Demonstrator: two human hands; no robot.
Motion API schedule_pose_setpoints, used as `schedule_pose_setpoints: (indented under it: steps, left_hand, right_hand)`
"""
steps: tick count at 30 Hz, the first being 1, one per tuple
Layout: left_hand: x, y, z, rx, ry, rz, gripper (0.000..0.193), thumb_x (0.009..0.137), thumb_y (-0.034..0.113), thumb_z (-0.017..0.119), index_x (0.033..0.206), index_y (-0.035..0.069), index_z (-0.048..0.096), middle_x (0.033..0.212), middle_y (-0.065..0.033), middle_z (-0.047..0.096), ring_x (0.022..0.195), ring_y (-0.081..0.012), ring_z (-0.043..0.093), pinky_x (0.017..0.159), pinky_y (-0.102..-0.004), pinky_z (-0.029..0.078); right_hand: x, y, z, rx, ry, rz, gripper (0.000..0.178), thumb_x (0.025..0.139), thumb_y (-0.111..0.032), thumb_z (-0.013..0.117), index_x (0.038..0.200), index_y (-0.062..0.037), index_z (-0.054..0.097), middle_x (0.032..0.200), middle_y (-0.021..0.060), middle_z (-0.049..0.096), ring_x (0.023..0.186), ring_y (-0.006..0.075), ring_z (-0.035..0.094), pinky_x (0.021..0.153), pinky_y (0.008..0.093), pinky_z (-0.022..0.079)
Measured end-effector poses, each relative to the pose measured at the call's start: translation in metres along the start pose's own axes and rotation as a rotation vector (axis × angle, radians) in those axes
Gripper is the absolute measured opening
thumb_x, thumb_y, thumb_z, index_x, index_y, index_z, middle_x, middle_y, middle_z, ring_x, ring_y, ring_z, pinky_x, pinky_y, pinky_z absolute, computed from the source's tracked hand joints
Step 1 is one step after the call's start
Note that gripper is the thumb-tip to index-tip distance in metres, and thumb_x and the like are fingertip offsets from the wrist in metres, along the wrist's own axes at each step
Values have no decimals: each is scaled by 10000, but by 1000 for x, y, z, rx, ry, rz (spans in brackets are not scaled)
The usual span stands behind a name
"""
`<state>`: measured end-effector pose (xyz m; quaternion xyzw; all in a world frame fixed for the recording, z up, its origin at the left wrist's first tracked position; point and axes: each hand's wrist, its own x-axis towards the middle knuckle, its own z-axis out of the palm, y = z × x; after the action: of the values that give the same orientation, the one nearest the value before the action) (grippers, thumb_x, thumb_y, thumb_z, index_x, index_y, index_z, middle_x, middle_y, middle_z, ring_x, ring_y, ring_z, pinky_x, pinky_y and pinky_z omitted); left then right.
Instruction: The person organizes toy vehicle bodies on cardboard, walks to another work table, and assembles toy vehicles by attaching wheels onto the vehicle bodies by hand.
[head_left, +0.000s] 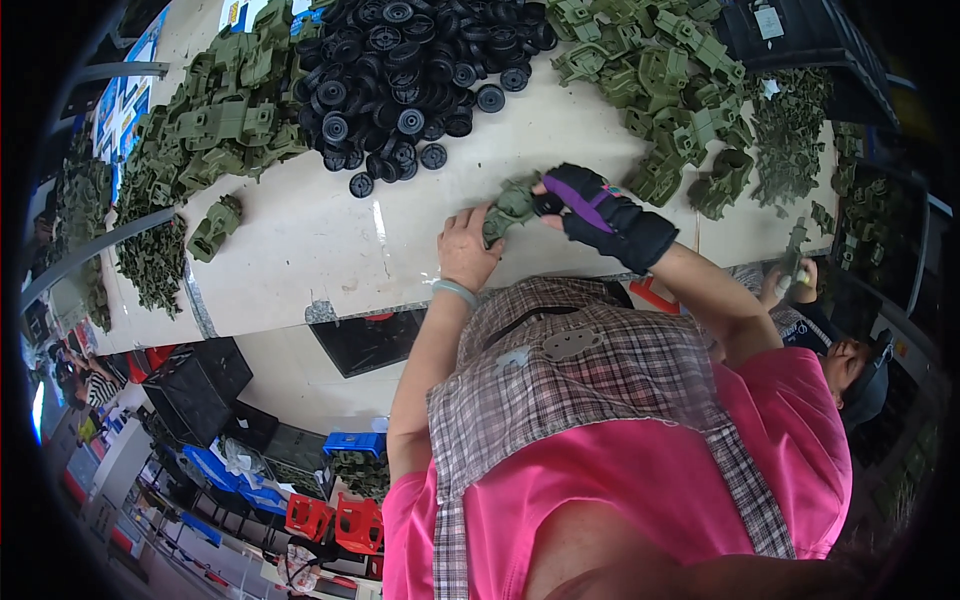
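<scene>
My bare left hand (468, 248) grips a green plastic toy vehicle body (510, 208) above the near part of the table. On my right hand (610, 215) is a black and purple fingerless glove. Its fingers pinch a small black wheel (547, 204) against the right side of the green body. Beyond my hands lies a large heap of black toy wheels (410, 75), with a few loose ones at its near edge.
Green vehicle parts are piled at the left (215, 120) and right (680, 80) of the table (330, 235). One green part (214, 228) lies apart on the left. Small green pieces (150, 265) sit near the left edge. A co-worker (850, 370) handles a green part at the right.
</scene>
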<state>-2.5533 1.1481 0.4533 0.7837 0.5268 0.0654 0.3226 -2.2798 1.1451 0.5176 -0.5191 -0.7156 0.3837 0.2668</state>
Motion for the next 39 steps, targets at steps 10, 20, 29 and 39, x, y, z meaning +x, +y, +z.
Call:
schedule_pose_setpoints:
  steps: [10,20,29,39]
  left_hand:
    - [6,17,7,108,39,89,564,707,304,876,1217,174,673,1125,-61,704,1108,-311,644,917,-461,537]
    - [8,13,1,115,-48,130,605,676,269,904,1227,177,671,1173,-58,675,1148,-305,621,936,-486,524]
    - [-3,19,9,115,229,85,633,643,270,917,1200,124,653,1159,-77,660,1172,-324,601,912,-485,523]
    - [0,13,13,66,160,127,557,659,348,894,1095,95,657,1062,-85,657,1082,-333,618,848,-467,524]
  right_hand:
    - [15,-8,-14,-259,-263,-121,498,870,-244,800,1309,-71,639,1061,135,679,1043,357,633,941,456,515]
    - [32,2,-10,-347,-458,-176,494,875,-259,778,1314,-68,657,1116,154,672,1070,367,627,964,465,501]
    - [26,-2,-3,-270,-370,-86,485,922,-274,775,1338,-64,642,1189,166,675,1137,373,624,1005,467,505]
    - [69,5,50,-230,-198,38,344,842,-227,702,1128,-49,634,1069,206,679,1014,413,658,902,489,527]
